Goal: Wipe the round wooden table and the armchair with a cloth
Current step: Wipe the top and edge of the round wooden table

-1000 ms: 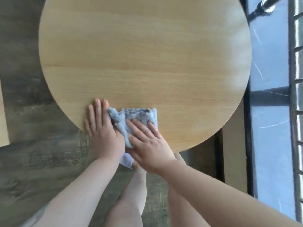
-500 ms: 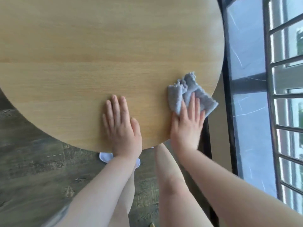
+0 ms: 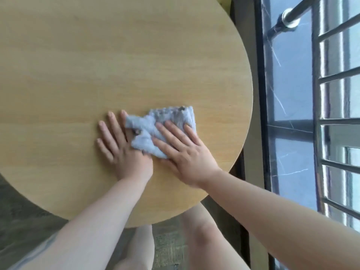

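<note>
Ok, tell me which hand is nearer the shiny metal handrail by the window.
Right. The right hand lies flat on the grey-blue fluffy cloth, on the side of the round wooden table toward the shiny metal handrail; the left hand rests flat beside the cloth, farther away.

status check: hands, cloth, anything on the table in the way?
Right hand flat on cloth, pressing it to table. Left hand flat beside cloth, touching it. Nothing else on tabletop. Armchair not in view.

Both bare forearms reach up from the bottom of the frame and converge near its centre. The left hand (image 3: 124, 151) lies flat, palm down, fingers spread. The right hand (image 3: 185, 152) lies flat beside it, fingers extended toward the upper left.
</note>
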